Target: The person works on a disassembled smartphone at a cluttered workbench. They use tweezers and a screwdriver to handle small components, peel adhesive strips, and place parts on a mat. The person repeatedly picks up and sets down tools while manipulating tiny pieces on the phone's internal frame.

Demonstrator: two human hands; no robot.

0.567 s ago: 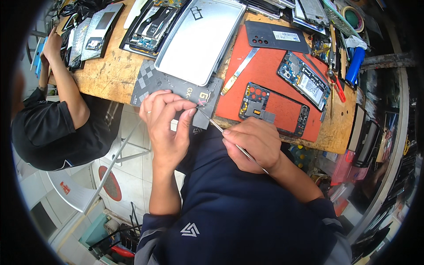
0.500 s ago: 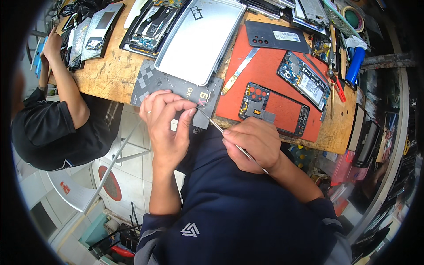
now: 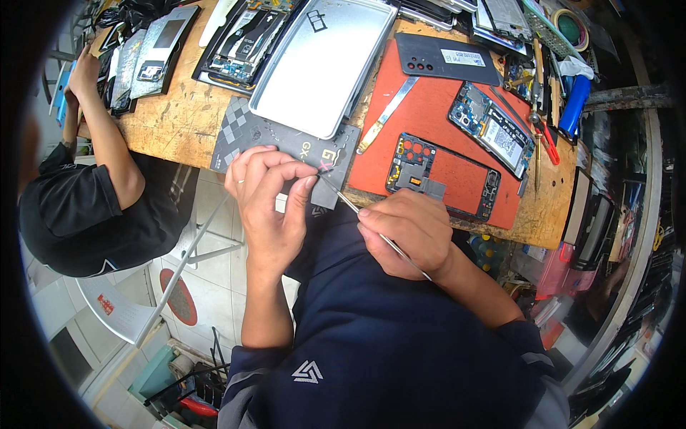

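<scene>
My left hand (image 3: 268, 193) is raised over the bench's front edge, its thumb and forefinger pinched on a tiny dark piece too small to name. My right hand (image 3: 409, 232) is closed round a thin metal pointed tool (image 3: 349, 201), whose tip meets the left fingertips. Beneath the left fingers lies a grey patterned card or box (image 3: 239, 136). To the right, on a red mat (image 3: 443, 100), are a black phone mid-frame (image 3: 468, 171), an opened phone body (image 3: 496, 132) with board and battery, a dark phone back cover (image 3: 436, 61) and a flat metal strip (image 3: 389, 114).
A shallow metal tray (image 3: 314, 79) stands behind the card, with another opened phone (image 3: 243, 46) to its left. Hand tools, a red-handled one (image 3: 549, 146) and a blue tube-like object (image 3: 576, 107), crowd the right end. A person in black (image 3: 100, 207) sits at far left.
My right hand and the tool have shifted very slightly left. My left hand keeps its pinch in nearly the same place.
</scene>
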